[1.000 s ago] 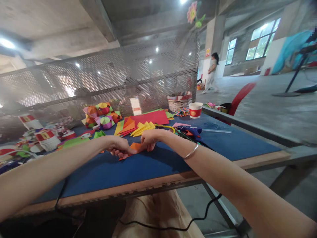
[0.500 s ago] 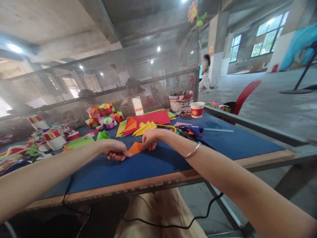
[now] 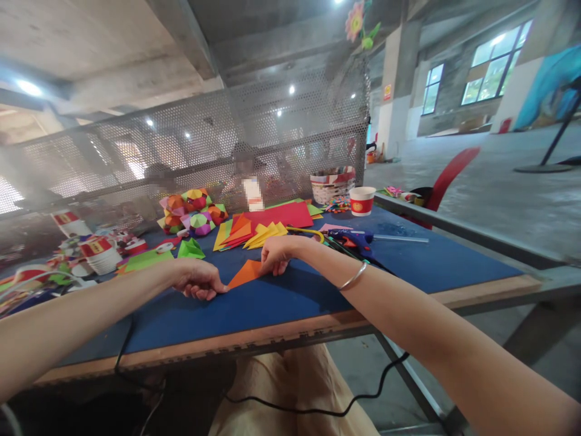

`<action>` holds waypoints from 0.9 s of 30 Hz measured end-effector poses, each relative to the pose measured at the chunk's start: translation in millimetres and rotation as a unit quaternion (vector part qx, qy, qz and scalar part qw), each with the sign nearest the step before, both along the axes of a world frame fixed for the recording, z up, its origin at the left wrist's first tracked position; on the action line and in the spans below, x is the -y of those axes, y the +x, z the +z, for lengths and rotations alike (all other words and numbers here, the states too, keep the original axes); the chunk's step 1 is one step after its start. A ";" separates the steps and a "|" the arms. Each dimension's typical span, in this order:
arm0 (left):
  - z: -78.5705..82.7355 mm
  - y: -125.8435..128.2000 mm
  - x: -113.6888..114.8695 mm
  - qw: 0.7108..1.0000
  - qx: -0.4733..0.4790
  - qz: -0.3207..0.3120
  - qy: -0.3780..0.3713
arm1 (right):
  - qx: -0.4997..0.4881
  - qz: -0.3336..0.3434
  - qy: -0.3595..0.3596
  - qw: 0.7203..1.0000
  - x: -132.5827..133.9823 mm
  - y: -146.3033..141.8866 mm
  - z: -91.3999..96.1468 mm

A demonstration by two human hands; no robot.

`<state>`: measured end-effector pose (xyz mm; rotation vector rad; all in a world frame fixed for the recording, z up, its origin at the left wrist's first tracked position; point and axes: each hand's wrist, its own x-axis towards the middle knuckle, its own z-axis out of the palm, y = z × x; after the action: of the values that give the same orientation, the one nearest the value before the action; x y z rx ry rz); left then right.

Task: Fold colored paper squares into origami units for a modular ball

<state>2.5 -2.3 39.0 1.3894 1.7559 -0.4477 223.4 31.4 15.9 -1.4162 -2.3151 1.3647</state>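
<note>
A folded piece of orange paper [image 3: 245,274] lies low over the blue table top, stretched between my two hands. My left hand [image 3: 200,281] is closed, its thumb and finger pinching the pointed left corner. At the other end my right hand [image 3: 275,254] grips the paper's right side, fingers curled; a silver bangle circles that wrist. Just behind my right hand are folded yellow papers [image 3: 265,234] and folded orange papers [image 3: 240,227]. A green folded paper piece [image 3: 190,248] stands behind my left hand.
Red paper sheets [image 3: 281,214] lie behind. Colourful paper balls [image 3: 200,223] sit back left, near stacked paper cups [image 3: 97,254]. To the right are a blue glue gun [image 3: 351,238], a paper cup [image 3: 362,201] and a woven basket [image 3: 333,183]. A black cable hangs below the table edge.
My left hand has moved slightly left along the orange paper, and more of the paper shows between the hands. My right hand has stayed put. The walking person at the back is out of sight.
</note>
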 end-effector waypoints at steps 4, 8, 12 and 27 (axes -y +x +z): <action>-0.4 -6.9 -0.6 1.000 -0.003 -0.002 -0.013 | 0.003 0.000 -0.004 1.000 -0.5 0.5 -0.2; -2.1 -11.8 -1.8 1.000 0.011 -0.015 -0.020 | -0.007 0.000 -0.008 1.000 -1.1 1.2 -1.8; -4.6 -18.7 -2.7 0.999 0.028 -0.021 -0.011 | -0.036 -0.004 -0.009 0.999 -1.0 1.5 -2.8; 8.0 -33.8 -9.8 0.983 0.154 -0.052 0.088 | -0.005 0.011 0.043 0.999 0.4 3.2 7.0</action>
<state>-31.2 7.5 47.0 1.5868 1.5039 -0.1227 226.6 30.9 22.8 -1.3592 -2.3602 1.2578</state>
